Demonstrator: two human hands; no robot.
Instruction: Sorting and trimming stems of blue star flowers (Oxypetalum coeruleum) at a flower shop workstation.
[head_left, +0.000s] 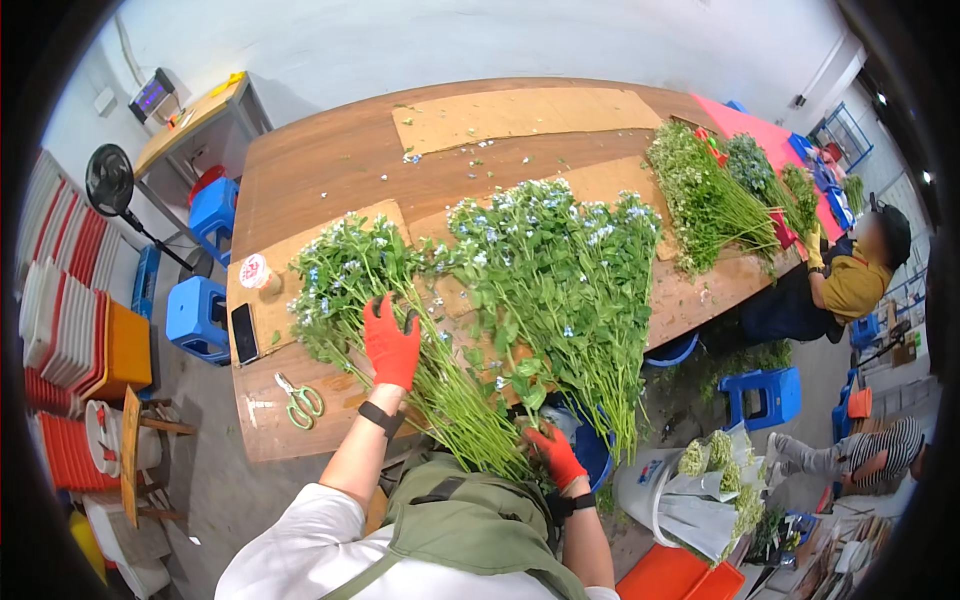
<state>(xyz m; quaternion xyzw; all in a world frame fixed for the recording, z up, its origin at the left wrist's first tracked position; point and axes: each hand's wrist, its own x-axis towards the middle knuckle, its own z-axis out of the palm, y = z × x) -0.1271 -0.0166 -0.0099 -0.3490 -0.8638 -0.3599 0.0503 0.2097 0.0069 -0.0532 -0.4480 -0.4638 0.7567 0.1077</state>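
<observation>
My left hand (392, 341), in a red glove with dark fingertips, rests with fingers spread on a bunch of blue-flowered stems (450, 397) lying across the near table edge. My right hand (553, 450), gloved alike, is at the lower ends of the stems, its fingers curled round a leafy flower stem (531, 386). A larger pile of blue-flowered stems (555, 270) lies just right of that bunch. Green-handled scissors (301, 403), a black phone (244, 334) and a lidded cup (259, 274) are on the table to the left.
The wooden table (300, 172) holds cardboard sheets (525, 112) and white-flowered bunches (705, 195). Below its edge is a blue bucket (600, 457); a white bucket (645, 487) with wrapped flowers stands right. Blue stools (196, 319) are at the left. A co-worker (847, 281) stands at the right.
</observation>
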